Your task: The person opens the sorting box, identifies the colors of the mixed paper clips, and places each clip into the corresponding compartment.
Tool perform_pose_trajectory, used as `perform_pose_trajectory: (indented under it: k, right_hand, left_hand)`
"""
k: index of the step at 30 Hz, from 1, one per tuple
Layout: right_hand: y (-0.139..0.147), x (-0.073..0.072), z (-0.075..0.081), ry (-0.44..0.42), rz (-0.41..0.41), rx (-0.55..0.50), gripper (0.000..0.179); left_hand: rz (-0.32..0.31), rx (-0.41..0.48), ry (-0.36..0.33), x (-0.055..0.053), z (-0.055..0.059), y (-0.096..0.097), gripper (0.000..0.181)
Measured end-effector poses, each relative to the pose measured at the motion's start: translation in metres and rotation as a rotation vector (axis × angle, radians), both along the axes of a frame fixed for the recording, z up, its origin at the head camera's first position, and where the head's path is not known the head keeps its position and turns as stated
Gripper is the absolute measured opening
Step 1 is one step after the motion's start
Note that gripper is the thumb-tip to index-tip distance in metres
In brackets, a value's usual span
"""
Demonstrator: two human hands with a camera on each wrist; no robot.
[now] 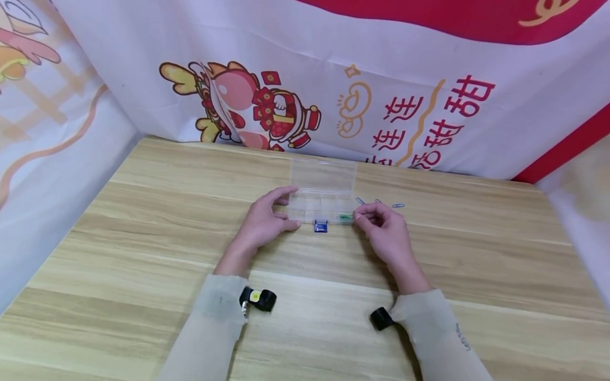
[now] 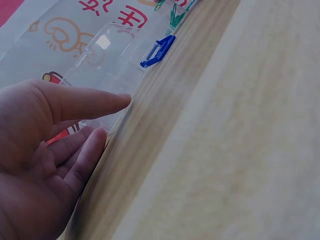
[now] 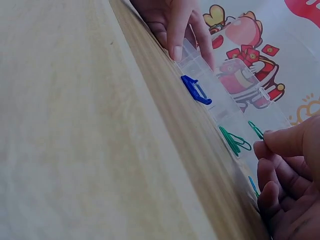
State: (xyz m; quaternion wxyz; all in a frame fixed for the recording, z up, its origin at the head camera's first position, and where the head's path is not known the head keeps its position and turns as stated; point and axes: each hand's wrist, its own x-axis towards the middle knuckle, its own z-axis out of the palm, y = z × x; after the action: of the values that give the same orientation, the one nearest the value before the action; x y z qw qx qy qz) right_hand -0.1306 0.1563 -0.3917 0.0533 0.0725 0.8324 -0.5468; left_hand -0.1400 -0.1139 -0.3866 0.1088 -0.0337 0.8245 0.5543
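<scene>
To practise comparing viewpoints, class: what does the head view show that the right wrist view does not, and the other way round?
Only the head view: the pale sleeves and black wrist cameras.

Only the right wrist view: a distinct green paper clip pinched by the right hand; the head view does not make it out.

Both: the clear box with its open lid and blue latch, green clips inside, the left hand at one end, the wooden table and printed backdrop.

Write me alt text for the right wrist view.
The right hand's grip pinches a green paper clip at one end of an open, clear compartment box where more green clips lie. The left hand's grip spans the other end; a blue latch marks the front edge.
</scene>
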Motion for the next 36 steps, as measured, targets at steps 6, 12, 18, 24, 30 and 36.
perform_pose_trajectory:
  k: [6, 12, 18, 24, 30, 36]
  right_hand:
    - [-0.0017, -0.0006, -0.0025, 0.001, -0.013, 0.021, 0.014]
    - [-0.0039, -0.0005, -0.0034, 0.006, -0.033, 0.024, 0.014]
    - [-0.004, -0.0004, -0.0037, 0.016, -0.037, 0.029, 0.014]
    - [-0.0037, -0.0006, -0.0041, 0.021, -0.036, 0.043, 0.016]
    - [-0.004, -0.0003, -0.0025, 0.028, -0.03, 0.049, 0.016]
    - [-0.003, -0.0001, -0.003, 0.032, -0.027, 0.051, 0.017]
  left_hand:
    - [-0.001, -0.002, -0.005, 0.0008, -0.0003, -0.0005, 0.082]
    - [-0.002, -0.008, -0.001, 0.0004, -0.001, -0.0009, 0.083]
    - [-0.007, -0.006, 0.007, 0.0003, -0.001, -0.0016, 0.083]
    - [-0.005, -0.009, 0.003, -0.0013, -0.0014, -0.0008, 0.081]
    - [0.0, -0.009, 0.001, -0.0016, 0.0, 0.0001, 0.082]
    - [0.0, -0.014, -0.002, -0.0009, 0.0014, 0.0002, 0.082]
